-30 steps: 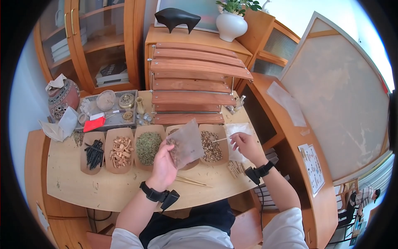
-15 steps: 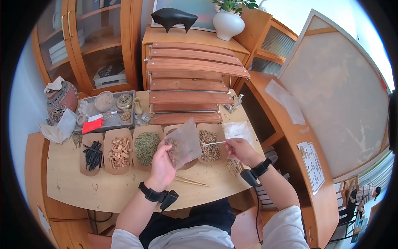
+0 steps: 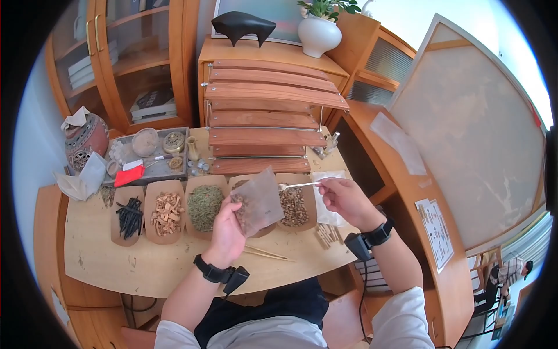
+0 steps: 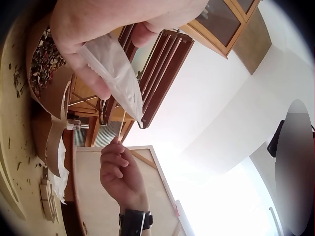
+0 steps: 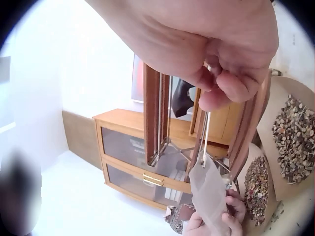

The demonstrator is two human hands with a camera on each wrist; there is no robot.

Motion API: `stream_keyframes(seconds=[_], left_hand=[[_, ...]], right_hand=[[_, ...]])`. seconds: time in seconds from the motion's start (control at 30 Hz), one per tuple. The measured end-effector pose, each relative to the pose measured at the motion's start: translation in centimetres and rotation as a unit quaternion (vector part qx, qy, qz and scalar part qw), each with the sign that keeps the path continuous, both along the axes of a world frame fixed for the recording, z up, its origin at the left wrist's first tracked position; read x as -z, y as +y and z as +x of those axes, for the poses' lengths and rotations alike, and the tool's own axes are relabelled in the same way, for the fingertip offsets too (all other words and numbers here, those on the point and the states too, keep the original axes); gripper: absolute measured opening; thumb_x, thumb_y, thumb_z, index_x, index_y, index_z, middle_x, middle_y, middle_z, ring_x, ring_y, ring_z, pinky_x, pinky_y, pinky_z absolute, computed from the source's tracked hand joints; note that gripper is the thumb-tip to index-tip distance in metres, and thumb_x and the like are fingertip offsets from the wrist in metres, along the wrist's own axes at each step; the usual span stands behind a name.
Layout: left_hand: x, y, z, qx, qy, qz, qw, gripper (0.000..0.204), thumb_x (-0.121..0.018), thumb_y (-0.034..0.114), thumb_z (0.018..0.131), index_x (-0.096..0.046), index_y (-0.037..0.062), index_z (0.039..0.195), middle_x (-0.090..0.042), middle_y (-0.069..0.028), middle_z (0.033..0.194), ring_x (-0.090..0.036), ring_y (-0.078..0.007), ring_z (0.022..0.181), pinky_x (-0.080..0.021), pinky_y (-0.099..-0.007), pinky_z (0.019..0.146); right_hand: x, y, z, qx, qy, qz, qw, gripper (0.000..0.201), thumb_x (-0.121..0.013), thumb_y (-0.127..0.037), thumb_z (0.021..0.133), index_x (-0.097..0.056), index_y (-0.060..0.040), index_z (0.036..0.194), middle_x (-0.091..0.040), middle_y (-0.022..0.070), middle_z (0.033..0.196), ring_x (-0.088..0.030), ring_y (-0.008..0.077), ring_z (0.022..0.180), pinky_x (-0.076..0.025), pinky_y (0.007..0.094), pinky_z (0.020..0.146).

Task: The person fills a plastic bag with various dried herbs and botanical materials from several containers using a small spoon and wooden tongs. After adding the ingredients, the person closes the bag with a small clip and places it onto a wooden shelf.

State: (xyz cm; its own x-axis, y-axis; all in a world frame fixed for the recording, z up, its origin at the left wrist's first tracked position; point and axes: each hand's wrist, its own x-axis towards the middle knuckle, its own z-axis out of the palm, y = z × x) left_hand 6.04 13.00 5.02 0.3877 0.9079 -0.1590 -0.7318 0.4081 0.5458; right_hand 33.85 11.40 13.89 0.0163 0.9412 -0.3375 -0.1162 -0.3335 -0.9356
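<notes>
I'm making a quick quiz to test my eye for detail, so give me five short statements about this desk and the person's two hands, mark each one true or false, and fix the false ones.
1. The left grip holds a translucent pouch. True.
2. The right grip holds nothing. False: it pinches a thin pale stick.
3. The black sticks lie in the rightmost tray of the row. False: in the head view they lie in the leftmost tray.
4. The pale wood chips lie between the black sticks and the green herbs. True.
5. The white vase has no plant in it. False: green leaves rise from it.
</notes>
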Motion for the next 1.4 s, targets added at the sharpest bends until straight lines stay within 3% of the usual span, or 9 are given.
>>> stream_keyframes(seconds=[0.1, 0.23, 0.3, 0.4, 0.53, 0.7, 0.9, 1.13, 1.4], left_hand=[[0.0, 0.0, 0.0, 0.001, 0.0, 0.001, 1.0, 0.044, -0.045, 0.016, 0.095, -0.045, 0.01, 0.138, -0.056, -0.007, 0.134, -0.056, -0.0244, 0.126, -0.051, -0.0471, 0.104], [-0.3, -0.2, -0.2, 0.008, 0.007, 0.011, 1.0, 0.05, -0.045, 0.02, 0.094, -0.043, 0.0091, 0.143, -0.054, -0.0065, 0.14, -0.053, -0.0228, 0.131, -0.043, -0.0427, 0.111], [-0.1, -0.1, -0.1, 0.001, 0.007, 0.01, 1.0, 0.05, -0.045, 0.02, 0.094, -0.043, 0.009, 0.143, -0.054, -0.0067, 0.14, -0.053, -0.0234, 0.131, -0.042, -0.0433, 0.111], [0.2, 0.0, -0.1, -0.002, -0.001, 0.007, 1.0, 0.049, -0.046, 0.019, 0.094, -0.043, 0.009, 0.142, -0.054, -0.0069, 0.139, -0.053, -0.0241, 0.13, -0.043, -0.0443, 0.111], [0.1, 0.0, -0.1, -0.001, 0.0, -0.007, 1.0, 0.049, -0.046, 0.019, 0.094, -0.043, 0.0092, 0.142, -0.054, -0.0069, 0.139, -0.053, -0.0242, 0.13, -0.043, -0.0454, 0.111], [0.1, -0.1, 0.0, -0.003, 0.005, -0.008, 1.0, 0.049, -0.046, 0.019, 0.093, -0.044, 0.0096, 0.141, -0.055, -0.0067, 0.138, -0.054, -0.0238, 0.129, -0.044, -0.0446, 0.11], [0.1, 0.1, -0.1, 0.001, 0.008, -0.007, 1.0, 0.049, -0.046, 0.019, 0.093, -0.044, 0.0101, 0.141, -0.055, -0.006, 0.138, -0.054, -0.0229, 0.129, -0.044, -0.0426, 0.11], [-0.2, -0.1, -0.2, 0.004, 0.005, 0.003, 1.0, 0.048, -0.045, 0.019, 0.094, -0.044, 0.0095, 0.141, -0.055, -0.0057, 0.139, -0.053, -0.0223, 0.13, -0.043, -0.0424, 0.11], [-0.3, -0.2, 0.0, -0.005, 0.011, -0.002, 1.0, 0.048, -0.045, 0.018, 0.094, -0.044, 0.0089, 0.141, -0.054, -0.0064, 0.139, -0.053, -0.0231, 0.13, -0.043, -0.043, 0.11]], right_hand=[[-0.7, -0.6, -1.7, -0.026, -0.122, 0.044, 0.991, 0.023, -0.051, -0.019, 0.105, -0.065, -0.0023, 0.096, -0.063, 0.0001, 0.085, -0.056, 0.0072, 0.065, -0.042, 0.023, 0.056], [-0.3, -1.0, -1.4, 0.016, -0.115, 0.103, 0.988, 0.025, -0.051, -0.019, 0.105, -0.067, 0.0002, 0.101, -0.064, 0.0024, 0.085, -0.058, 0.008, 0.064, -0.043, 0.0226, 0.055], [1.3, -0.3, 0.8, 0.057, -0.099, 0.112, 0.987, 0.025, -0.051, -0.019, 0.104, -0.066, 0.0018, 0.105, -0.063, 0.0032, 0.084, -0.058, 0.0087, 0.062, -0.042, 0.0216, 0.053], [4.0, 0.3, 3.3, 0.07, -0.228, 0.083, 0.967, 0.028, -0.052, -0.02, 0.104, -0.068, 0.0034, 0.107, -0.065, 0.0049, 0.083, -0.06, 0.0097, 0.065, -0.045, 0.0235, 0.057], [7.8, 0.3, 4.8, -0.001, -0.336, 0.132, 0.933, 0.028, -0.052, -0.019, 0.103, -0.067, 0.0048, 0.106, -0.065, 0.0056, 0.083, -0.062, 0.0124, 0.065, -0.048, 0.0256, 0.06], [7.5, -0.2, 2.6, -0.007, -0.249, 0.012, 0.969, 0.024, -0.051, -0.017, 0.104, -0.067, -0.0004, 0.099, -0.064, 0.0031, 0.082, -0.06, 0.0088, 0.065, -0.045, 0.0232, 0.056], [8.3, 0.1, 2.5, 0.002, -0.114, -0.054, 0.992, 0.023, -0.052, -0.018, 0.104, -0.066, -0.0015, 0.097, -0.061, 0.0009, 0.082, -0.059, 0.009, 0.065, -0.047, 0.0229, 0.058], [8.6, 0.2, 3.6, 0.021, 0.001, -0.051, 0.998, 0.021, -0.052, -0.017, 0.103, -0.064, -0.0011, 0.098, -0.061, 0.0017, 0.084, -0.057, 0.0094, 0.068, -0.046, 0.0239, 0.059], [2.3, 0.2, 2.4, 0.024, -0.008, -0.013, 1.0, 0.019, -0.053, -0.017, 0.102, -0.064, -0.0016, 0.101, -0.06, 0.0004, 0.086, -0.056, 0.0086, 0.069, -0.042, 0.0228, 0.06]])
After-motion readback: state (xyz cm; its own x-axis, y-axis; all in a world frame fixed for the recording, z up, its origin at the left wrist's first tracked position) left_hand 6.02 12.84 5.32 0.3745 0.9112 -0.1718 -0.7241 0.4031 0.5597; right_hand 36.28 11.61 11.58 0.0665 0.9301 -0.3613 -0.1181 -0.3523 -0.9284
